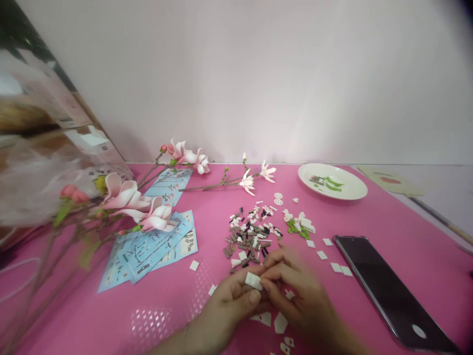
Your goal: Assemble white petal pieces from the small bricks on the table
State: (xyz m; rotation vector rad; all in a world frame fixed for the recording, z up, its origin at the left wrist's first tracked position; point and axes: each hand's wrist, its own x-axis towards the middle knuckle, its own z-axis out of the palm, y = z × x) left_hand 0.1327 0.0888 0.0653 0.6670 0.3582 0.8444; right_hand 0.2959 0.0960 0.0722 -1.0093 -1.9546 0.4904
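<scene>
At the near middle of the pink table, a small white flat piece (253, 281) is held between both hands. My left hand (232, 301) is closed on it, thumb along its lower edge. My right hand (295, 286) pinches its right end with the fingertips, slightly blurred. Just beyond the fingers spreads a pile of small grey, white and black building pieces (249, 236). Beneath and beside the hands lie loose white pieces (281, 323), partly covered. Several white square pieces (322, 255) are scattered to the right of my right hand.
Pink-and-white flower stems (125, 197) and blue printed instruction sheets (155, 251) lie left. A white-flowered stem (221, 186) lies at the back. A white plate (354, 190) with green pieces stands back right, a dark phone (388, 291) nearer. A pale wall (258, 84) rises behind.
</scene>
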